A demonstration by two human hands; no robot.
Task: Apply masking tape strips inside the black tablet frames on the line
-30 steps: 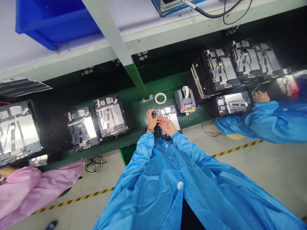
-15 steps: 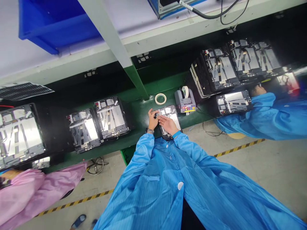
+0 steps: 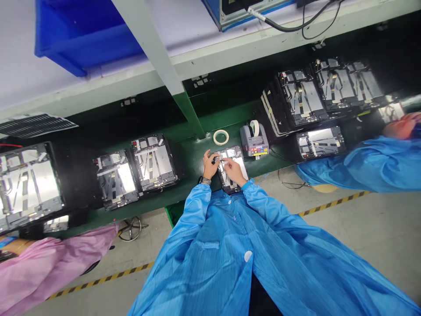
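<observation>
Though partly covered, a silver, black-edged device [image 3: 239,159] beneath left hand [image 3: 209,166] and right hand [image 3: 234,170], both grips unclear.

Fingertips of the left hand [image 3: 209,166] and right hand [image 3: 233,171] are busy here, their contact too small to make out! At 10 o'clock, the blue bin [image 3: 88,41] loses its top; at 1, so does the blue-framed box [image 3: 250,15]. The pink sleeve [image 3: 52,263] exits at 8, the co-worker's blue sleeve [image 3: 384,160] at 3!
</observation>
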